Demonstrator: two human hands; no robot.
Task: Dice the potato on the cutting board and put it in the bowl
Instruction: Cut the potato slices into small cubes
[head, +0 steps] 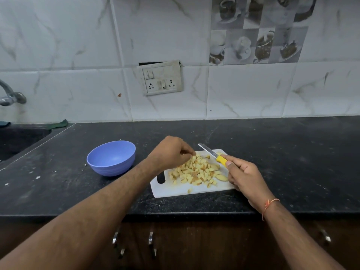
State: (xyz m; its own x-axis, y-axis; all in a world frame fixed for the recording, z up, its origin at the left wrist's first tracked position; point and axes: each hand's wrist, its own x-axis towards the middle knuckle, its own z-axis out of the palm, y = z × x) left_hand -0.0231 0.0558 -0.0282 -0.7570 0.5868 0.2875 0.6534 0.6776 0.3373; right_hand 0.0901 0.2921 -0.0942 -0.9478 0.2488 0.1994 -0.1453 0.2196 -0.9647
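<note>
Head view: my left hand point(171, 151) pinches potato dice point(194, 172) on cutting board point(175, 190), right hand point(241, 172) grips knife point(211, 153); bowl point(111, 158) empty, w/ cubes maybe spilling en route.

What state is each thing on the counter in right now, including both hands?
Potato: mostly diced, piled on the board; a few bigger slices remain.
Board: flat on the counter.
Bowl: upright, empty.
Knife: held by its yellow handle.
Left hand: pinching dice.
Right hand: gripping the knife.
</note>
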